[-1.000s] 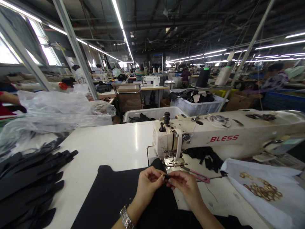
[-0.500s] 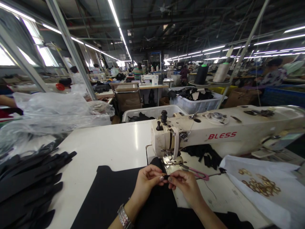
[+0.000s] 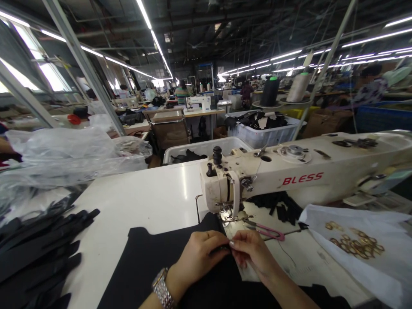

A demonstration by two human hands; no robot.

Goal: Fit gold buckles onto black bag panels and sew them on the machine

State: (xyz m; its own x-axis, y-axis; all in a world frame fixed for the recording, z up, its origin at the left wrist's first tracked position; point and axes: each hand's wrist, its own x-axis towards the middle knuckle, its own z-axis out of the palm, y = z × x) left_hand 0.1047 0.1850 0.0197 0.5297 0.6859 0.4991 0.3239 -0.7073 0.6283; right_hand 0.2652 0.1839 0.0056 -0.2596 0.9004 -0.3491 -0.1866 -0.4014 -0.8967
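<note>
My left hand (image 3: pixel 198 262) and my right hand (image 3: pixel 252 253) meet over a black sheet of leather or fabric (image 3: pixel 151 257) on the white table (image 3: pixel 141 193). Between their fingertips they pinch a narrow black strip (image 3: pixel 222 248). A metal wristwatch (image 3: pixel 163 289) sits on my left wrist. Just beyond my right hand lie pink-handled thread snips (image 3: pixel 265 231), close to the sewing machine's presser foot (image 3: pixel 228 216). The cream BLESS sewing machine (image 3: pixel 257 180) stands above them.
Stacked black gloves (image 3: pixel 35 253) lie at the left. Brass rings (image 3: pixel 355 244) rest on white plastic sheeting at the right. Behind the table are clear plastic bags, bins of black pieces, thread cones, and co-workers at further machines.
My hands have dropped slightly and closed in on the strip, with the fingers now hiding more of it. The whole view has shifted, with the machine lower and further left.
</note>
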